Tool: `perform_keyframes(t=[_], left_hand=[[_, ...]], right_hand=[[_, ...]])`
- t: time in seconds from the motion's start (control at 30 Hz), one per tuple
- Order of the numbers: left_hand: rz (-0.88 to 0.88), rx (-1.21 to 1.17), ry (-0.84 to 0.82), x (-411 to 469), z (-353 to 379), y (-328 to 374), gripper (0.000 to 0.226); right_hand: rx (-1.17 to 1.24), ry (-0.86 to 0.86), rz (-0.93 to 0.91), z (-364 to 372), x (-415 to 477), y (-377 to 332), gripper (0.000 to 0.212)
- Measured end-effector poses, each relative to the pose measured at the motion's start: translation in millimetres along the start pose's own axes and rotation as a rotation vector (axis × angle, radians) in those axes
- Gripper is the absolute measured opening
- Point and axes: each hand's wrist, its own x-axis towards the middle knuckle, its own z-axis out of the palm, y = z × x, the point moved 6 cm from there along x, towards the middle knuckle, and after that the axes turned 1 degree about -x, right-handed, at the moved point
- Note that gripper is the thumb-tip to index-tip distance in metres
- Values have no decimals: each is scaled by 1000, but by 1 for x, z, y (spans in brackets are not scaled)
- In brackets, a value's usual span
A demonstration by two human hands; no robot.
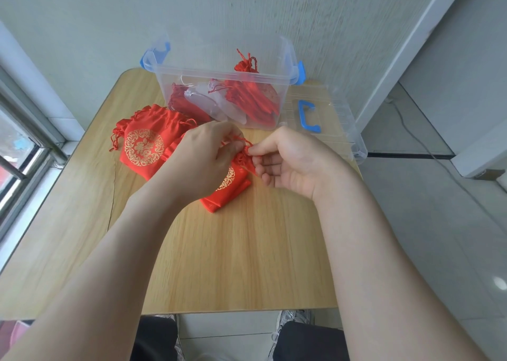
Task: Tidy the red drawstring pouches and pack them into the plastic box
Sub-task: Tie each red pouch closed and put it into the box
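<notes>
Head camera looks down on a wooden table (233,251) with both bare forearms reaching in from 6 o'clock. Near the table's middle, a little toward 12 o'clock, lies a red drawstring pouch (226,192) with a gold printed pattern; its body rests on the wood and its gathered neck is raised between the two hands. The left hand (203,166) comes in from 7 o'clock with its back to the camera; its fingers are curled down and pinch the drawstring (241,140) at the pouch's mouth. The right hand (290,163) comes in from 5 o'clock, palm turned toward the left. Its thumb and forefinger nip the bunched neck, and the other fingers are loosely curled and hold nothing.

At 10 o'clock, just beside the left hand, lies a small heap of loose pouches (144,146), the top one showing a round gold emblem. At 12 o'clock stands the clear plastic box (219,74) with blue latches (301,72), open at the top. Inside it several packed pouches (255,100) lean together on the right, and a few pale, translucent bags (222,102) lie left of them. The box's clear lid (340,135) lies flat at 2 o'clock — its blue handle (308,116) faces up — and it overhangs the table's right edge.
</notes>
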Motion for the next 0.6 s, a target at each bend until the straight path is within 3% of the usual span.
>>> perform_keyframes(t=[0.3, 0.6], left_hand=[[-99, -128, 150, -5, -22, 12, 6], [-1, -43, 135, -6, -20, 21, 9]], right_hand=[[117, -54, 51, 0, -4, 2, 10], [23, 32, 19, -3, -1, 1, 9]])
